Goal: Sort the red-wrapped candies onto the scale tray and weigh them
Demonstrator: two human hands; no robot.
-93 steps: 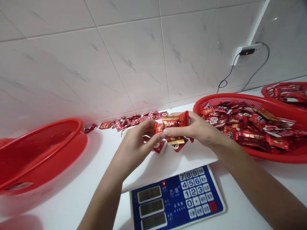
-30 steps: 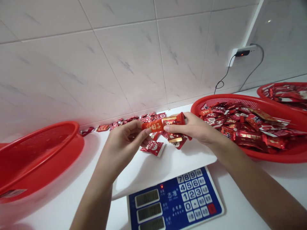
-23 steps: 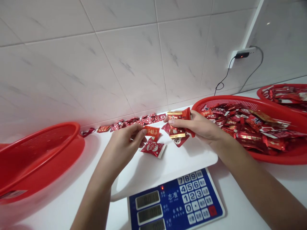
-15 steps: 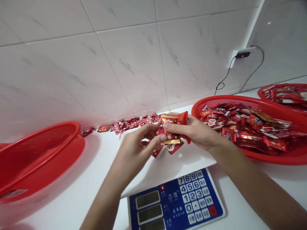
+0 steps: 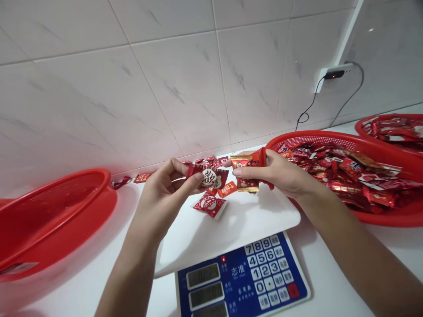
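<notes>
The scale (image 5: 244,275) is set on the white table (image 5: 330,281), its keypad at the front and its white tray (image 5: 238,226) behind. A red light is lit on the scale; the display figures are too faint to be read with certainty.

Above the left part of the scale's tray, a dark red packet (image 5: 214,178) is pinched between the thumb and fingers of the left hand (image 5: 165,187), its round white mark turned outward. Above the tray's right rear, a gold-ended sweet (image 5: 243,171) is clasped under the thumb of the right hand (image 5: 279,172); red wrappers (image 5: 261,157) are also gripped there, their number not determinable.

On the scale's tray, a red packet (image 5: 209,205) is laid just in front of an orange packet (image 5: 227,189).

Behind the scale, small red sweets (image 5: 211,161) are strewn along the foot of the tiled wall (image 5: 99,110). To the scale's right, a red basket (image 5: 357,218) is heaped with wrapped sweets; beyond it, a second basket (image 5: 360,126) is similarly filled. To the scale's left, a red bin (image 5: 86,220) is placed, well apart.
</notes>
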